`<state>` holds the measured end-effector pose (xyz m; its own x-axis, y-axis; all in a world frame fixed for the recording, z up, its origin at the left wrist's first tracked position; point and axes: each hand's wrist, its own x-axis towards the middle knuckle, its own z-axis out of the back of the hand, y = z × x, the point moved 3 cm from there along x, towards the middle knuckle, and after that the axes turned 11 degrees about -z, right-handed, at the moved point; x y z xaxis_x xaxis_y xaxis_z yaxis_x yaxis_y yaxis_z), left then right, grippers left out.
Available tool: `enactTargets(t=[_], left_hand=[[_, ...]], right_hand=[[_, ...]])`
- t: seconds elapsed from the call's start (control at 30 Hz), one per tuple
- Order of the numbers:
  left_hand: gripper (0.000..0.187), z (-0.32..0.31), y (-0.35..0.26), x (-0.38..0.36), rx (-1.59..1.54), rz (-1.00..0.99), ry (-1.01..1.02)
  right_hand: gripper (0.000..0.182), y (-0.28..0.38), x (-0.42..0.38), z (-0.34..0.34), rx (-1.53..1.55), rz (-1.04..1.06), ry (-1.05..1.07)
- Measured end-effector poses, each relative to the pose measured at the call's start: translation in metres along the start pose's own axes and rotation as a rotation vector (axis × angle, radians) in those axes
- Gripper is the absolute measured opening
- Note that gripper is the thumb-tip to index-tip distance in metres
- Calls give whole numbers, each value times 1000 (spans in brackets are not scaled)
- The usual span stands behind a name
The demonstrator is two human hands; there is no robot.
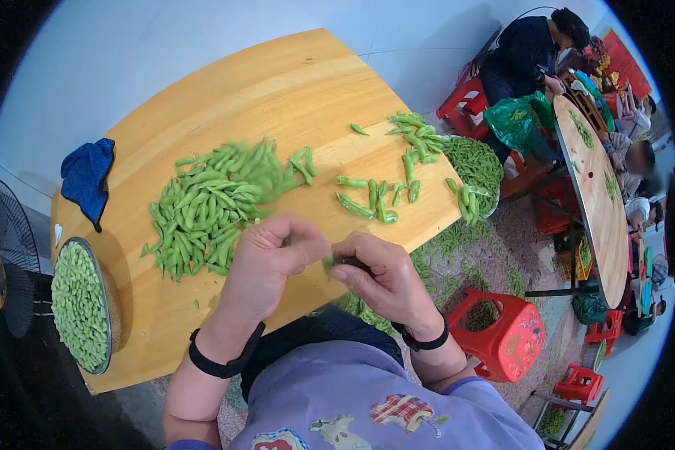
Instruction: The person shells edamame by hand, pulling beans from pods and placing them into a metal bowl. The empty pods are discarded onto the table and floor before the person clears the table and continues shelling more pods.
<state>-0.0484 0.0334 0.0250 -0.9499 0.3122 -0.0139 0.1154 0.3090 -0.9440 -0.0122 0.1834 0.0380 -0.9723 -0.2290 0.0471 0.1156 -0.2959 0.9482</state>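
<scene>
Just over the front edge of the wooden table [277, 82], my two hands meet fingertip to fingertip. My right hand [382, 274] is closed in a pinch on a green soybean pod [328, 260], most of it covered by the fingers. Curled into a pinch beside it, my left hand [274, 251] has its fingertips close to the pod; what lies between them is too small to make out. Beyond my left hand is a large pile of green soybean pods [202, 210]. Several loose pods [375, 193] lie scattered past my right hand.
A metal bowl [112, 307] of shelled beans stands at the left, near a blue cloth [87, 176] and a black fan [7, 255]. A container of pods [474, 172] sits off the right edge. A red stool [502, 334] stands at right; people work at another table [604, 217].
</scene>
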Motion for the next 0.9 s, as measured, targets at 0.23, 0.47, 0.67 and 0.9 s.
enactTargets(t=[0.23, 0.47, 0.67, 0.9], left_hand=[[2, -9, -5, -2, 237, -192, -15], [3, -11, -7, -3, 218, -167, 61], [7, -8, 14, -9, -261, -29, 292], [7, -14, 19, -15, -445, -17, 407]], right_hand=[[15, 0, -3, 1, -59, 7, -54], [12, -1, -8, 3, -100, 3, -64], [11, -15, -15, 1, 535, -295, 283], [16, -28, -24, -7, 956, -483, 483]])
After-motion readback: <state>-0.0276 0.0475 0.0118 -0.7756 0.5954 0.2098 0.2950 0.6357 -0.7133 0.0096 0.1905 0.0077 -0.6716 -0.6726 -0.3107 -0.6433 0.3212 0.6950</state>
